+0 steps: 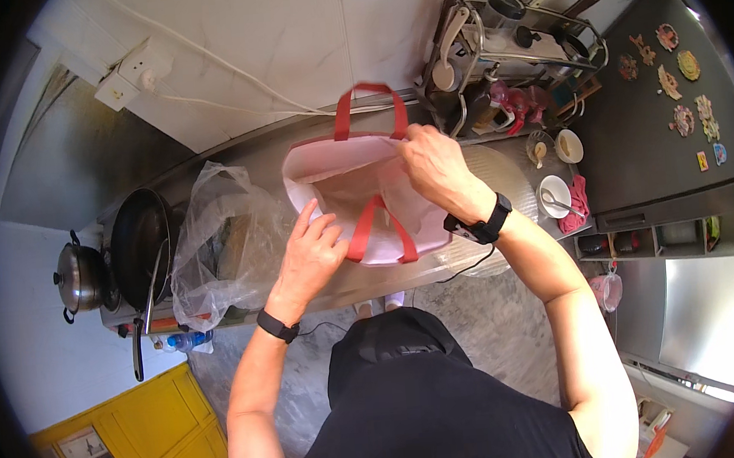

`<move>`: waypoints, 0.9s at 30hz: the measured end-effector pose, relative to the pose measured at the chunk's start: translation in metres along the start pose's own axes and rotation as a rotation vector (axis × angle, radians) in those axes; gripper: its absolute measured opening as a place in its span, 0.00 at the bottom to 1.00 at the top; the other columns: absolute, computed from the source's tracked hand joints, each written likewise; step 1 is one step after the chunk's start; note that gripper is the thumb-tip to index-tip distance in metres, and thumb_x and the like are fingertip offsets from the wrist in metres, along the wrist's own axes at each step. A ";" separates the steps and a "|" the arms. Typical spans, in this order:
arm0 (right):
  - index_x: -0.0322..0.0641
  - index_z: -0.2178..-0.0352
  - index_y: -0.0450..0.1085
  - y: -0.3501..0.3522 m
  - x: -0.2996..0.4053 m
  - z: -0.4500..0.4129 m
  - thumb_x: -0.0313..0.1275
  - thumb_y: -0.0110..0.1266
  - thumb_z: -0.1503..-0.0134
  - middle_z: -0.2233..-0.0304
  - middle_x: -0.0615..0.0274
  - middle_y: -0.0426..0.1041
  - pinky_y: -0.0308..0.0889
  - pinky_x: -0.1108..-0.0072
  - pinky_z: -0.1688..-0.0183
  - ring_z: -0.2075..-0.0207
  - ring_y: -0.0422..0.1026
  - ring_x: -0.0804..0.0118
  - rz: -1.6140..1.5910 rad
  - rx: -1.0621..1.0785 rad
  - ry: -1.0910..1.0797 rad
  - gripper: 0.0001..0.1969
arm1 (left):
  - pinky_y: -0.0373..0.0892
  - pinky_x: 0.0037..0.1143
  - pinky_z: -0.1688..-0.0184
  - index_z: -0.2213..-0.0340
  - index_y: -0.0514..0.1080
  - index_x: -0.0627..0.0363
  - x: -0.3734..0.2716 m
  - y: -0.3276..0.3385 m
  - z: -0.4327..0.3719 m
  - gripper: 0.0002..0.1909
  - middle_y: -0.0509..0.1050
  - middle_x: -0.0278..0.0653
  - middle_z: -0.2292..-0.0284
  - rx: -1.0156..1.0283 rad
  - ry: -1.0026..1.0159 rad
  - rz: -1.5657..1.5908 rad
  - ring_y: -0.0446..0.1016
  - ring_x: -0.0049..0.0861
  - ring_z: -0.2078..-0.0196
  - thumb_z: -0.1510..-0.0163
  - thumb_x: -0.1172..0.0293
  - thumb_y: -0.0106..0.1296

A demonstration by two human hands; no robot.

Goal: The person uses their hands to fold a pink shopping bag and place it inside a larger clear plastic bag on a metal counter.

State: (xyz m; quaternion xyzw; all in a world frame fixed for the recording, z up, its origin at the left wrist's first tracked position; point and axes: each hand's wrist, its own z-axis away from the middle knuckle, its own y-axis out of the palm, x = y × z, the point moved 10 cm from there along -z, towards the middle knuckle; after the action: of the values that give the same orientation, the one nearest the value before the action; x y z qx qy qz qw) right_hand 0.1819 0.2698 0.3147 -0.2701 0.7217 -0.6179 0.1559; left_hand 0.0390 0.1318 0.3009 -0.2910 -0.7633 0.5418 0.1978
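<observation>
A tote bag (317, 156) with a pale lining and red strap handles stands on the metal counter in front of me, its mouth spread wide. My right hand (434, 160) grips the bag's right rim near the base of the far handle (367, 88). At the front left rim, my left hand (314, 252) holds the edge with its fingers curled and the index finger extended. The near handle (362, 232) droops across the opening. Inside the bag I see only pale lining; the bottom is partly shaded. Black bands circle both wrists.
Left of the bag lies a clear plastic bag (216, 265) with something dark and brown under or in it. Beyond are a frying pan (141, 245) and a steel pot (80, 274). On the right stand white bowls (552, 190) and a metal rack (540, 54) with knives and bottles.
</observation>
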 end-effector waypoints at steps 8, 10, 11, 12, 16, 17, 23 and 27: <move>0.46 0.72 0.80 0.077 0.026 -0.040 0.36 0.63 0.50 0.66 0.52 0.81 0.73 0.65 0.57 0.66 0.81 0.54 0.191 0.051 -0.403 0.08 | 0.50 0.51 0.29 0.71 0.79 0.53 -0.046 -0.022 -0.009 0.09 0.77 0.34 0.54 -0.108 0.028 0.066 0.71 0.31 0.42 0.58 0.74 0.57; 0.46 0.71 0.81 0.084 0.016 -0.059 0.37 0.64 0.51 0.67 0.54 0.82 0.73 0.65 0.58 0.65 0.82 0.55 0.215 0.126 -0.353 0.09 | 0.44 0.53 0.29 0.66 0.80 0.53 -0.052 -0.011 -0.004 0.13 0.74 0.35 0.50 0.088 0.023 0.174 0.67 0.33 0.39 0.57 0.77 0.56; 0.46 0.70 0.82 0.091 0.008 -0.063 0.38 0.64 0.51 0.69 0.57 0.82 0.73 0.65 0.59 0.65 0.82 0.57 0.243 0.203 -0.292 0.10 | 0.44 0.53 0.29 0.66 0.80 0.53 -0.051 -0.012 -0.001 0.13 0.74 0.35 0.50 0.088 0.019 0.172 0.67 0.33 0.39 0.57 0.77 0.56; 0.47 0.70 0.83 0.073 0.020 -0.067 0.38 0.64 0.51 0.73 0.58 0.81 0.74 0.63 0.61 0.67 0.82 0.55 0.236 0.196 -0.282 0.10 | 0.44 0.54 0.29 0.64 0.79 0.53 -0.047 -0.005 0.010 0.15 0.75 0.35 0.50 0.178 0.002 0.160 0.67 0.34 0.38 0.57 0.77 0.56; 0.43 0.71 0.80 -0.001 0.009 -0.062 0.36 0.61 0.49 0.74 0.51 0.78 0.71 0.59 0.67 0.70 0.77 0.44 -0.302 -0.026 -0.039 0.09 | 0.44 0.51 0.28 0.57 0.78 0.49 -0.041 -0.002 0.021 0.21 0.77 0.31 0.54 0.154 -0.001 0.102 0.69 0.31 0.40 0.56 0.75 0.58; 0.43 0.71 0.80 0.000 0.006 -0.062 0.36 0.61 0.49 0.74 0.51 0.78 0.71 0.59 0.67 0.70 0.77 0.44 -0.295 -0.026 -0.045 0.09 | 0.44 0.51 0.28 0.57 0.78 0.49 -0.041 0.000 0.020 0.21 0.77 0.31 0.54 0.146 -0.005 0.102 0.69 0.31 0.40 0.56 0.75 0.58; 0.44 0.70 0.81 -0.023 0.006 -0.050 0.34 0.61 0.50 0.73 0.51 0.78 0.71 0.60 0.66 0.69 0.77 0.46 -0.413 -0.253 -0.035 0.08 | 0.48 0.52 0.29 0.63 0.77 0.51 -0.056 -0.031 0.001 0.16 0.77 0.34 0.57 -0.030 -0.008 0.399 0.75 0.29 0.48 0.57 0.77 0.56; 0.39 0.69 0.80 -0.011 0.025 -0.052 0.33 0.63 0.49 0.73 0.53 0.79 0.72 0.64 0.66 0.70 0.78 0.48 -0.302 -0.062 -0.158 0.09 | 0.50 0.50 0.29 0.62 0.77 0.49 -0.067 -0.018 0.006 0.15 0.78 0.33 0.60 -0.001 0.064 0.309 0.75 0.27 0.50 0.54 0.76 0.57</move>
State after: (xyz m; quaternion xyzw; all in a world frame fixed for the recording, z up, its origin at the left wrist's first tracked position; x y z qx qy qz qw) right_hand 0.1346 0.2961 0.3382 -0.4280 0.6772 -0.5885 0.1091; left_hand 0.0819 0.0787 0.3166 -0.4224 -0.7029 0.5559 0.1361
